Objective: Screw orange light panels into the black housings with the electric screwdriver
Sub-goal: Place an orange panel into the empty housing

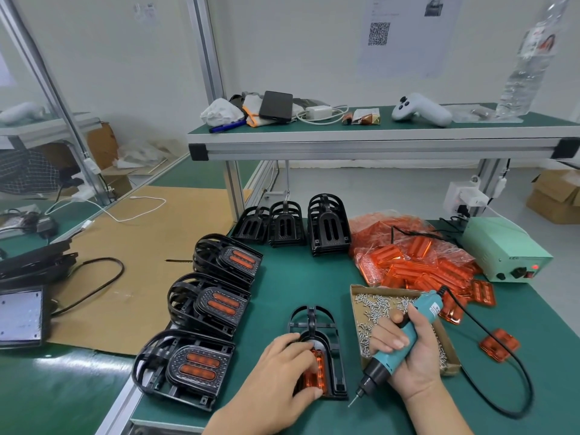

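Left hand [284, 376] sits nearest the camera, palm down on a black housing [317, 350]; fingers curl over the orange light panel [314, 372] seated in it, thumb against the housing's near edge, pressing the panel in place. Right hand [408, 350] is just right of those fingers, wrapped fully around the teal electric screwdriver [405, 337]. Tool is tilted, bit pointing down-left, tip just off the housing's near right corner and not touching it. Its black cord [502, 356] loops right across the green mat [282, 293] toward a pale green power supply [505, 249].

Directly behind the right-hand fingers: shallow cardboard tray [452, 356] of loose silver screws [376, 306]. Beyond it, a pile of spare orange panels in a clear bag [411, 255]; one loose panel [499, 345] lies right of the cord.

Left of the left-hand fingers: three stacks of finished housings with panels fitted [201, 368] [216, 302] [233, 259]. Far side of the mat, beyond both hands: three stacks of empty housings [328, 227] [285, 224] [252, 224].
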### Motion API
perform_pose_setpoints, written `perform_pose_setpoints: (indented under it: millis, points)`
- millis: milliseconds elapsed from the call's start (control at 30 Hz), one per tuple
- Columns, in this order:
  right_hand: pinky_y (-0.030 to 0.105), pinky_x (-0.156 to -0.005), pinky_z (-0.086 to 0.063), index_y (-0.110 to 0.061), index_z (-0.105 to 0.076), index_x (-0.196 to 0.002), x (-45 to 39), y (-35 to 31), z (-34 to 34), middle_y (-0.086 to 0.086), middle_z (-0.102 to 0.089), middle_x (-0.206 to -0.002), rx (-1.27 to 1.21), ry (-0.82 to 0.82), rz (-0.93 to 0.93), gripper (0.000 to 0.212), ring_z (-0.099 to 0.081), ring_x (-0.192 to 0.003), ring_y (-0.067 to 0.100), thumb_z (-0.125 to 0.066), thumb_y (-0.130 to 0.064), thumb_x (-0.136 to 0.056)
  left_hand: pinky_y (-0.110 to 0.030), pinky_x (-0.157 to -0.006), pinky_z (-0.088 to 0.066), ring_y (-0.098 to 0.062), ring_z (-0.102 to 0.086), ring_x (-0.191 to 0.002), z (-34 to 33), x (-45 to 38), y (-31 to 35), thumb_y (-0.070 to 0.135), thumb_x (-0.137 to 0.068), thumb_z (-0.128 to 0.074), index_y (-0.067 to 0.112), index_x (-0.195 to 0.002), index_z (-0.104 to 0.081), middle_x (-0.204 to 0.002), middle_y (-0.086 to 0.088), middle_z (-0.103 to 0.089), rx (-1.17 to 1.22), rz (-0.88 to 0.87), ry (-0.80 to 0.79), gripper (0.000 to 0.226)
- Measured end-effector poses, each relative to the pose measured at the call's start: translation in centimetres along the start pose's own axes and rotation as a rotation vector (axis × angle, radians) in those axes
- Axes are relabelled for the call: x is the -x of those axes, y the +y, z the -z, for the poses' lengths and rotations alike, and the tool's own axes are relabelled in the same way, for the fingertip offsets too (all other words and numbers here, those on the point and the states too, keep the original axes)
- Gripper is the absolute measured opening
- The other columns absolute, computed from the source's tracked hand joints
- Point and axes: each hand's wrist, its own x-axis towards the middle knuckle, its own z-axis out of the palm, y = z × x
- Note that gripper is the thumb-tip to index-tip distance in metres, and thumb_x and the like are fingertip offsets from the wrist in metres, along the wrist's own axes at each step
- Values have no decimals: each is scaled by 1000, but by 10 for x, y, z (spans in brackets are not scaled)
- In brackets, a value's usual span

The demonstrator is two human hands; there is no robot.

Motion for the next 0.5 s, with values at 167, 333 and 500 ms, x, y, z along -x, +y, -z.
perform_pose_setpoints:
  millis: [167,333,500]
  points:
    - [19,-42,-36,-17,-54,-72,1,1,0,-11,-21,-56,-6,2,1,47,-34,-43,4,-98,-29,-62,-31,-122,-16,-7,-14,-147,1,0,4,62,-88,-53,31,-114,-53,-140,18,-44,-27,10,-19,40]
    - [19,-42,-37,-17,-54,-73,0,0,0,-11,-22,-56,2,0,6,46,-39,-41,5,-97,-28,-63,-24,-113,-26,1,-16,-139,5,-5,8,61,-80,-61,34,-116,-50,-122,22,-37,102,19,15,46]
    - [19,-42,-37,-17,-52,-73,0,1,2,-11,-22,-56,4,24,19,36,-39,-41,4,-85,-31,-73,-28,-100,-36,-8,-32,-116,-2,-7,13,71,-75,-54,43,-129,-47,-109,16,-33,-74,209,214,62]
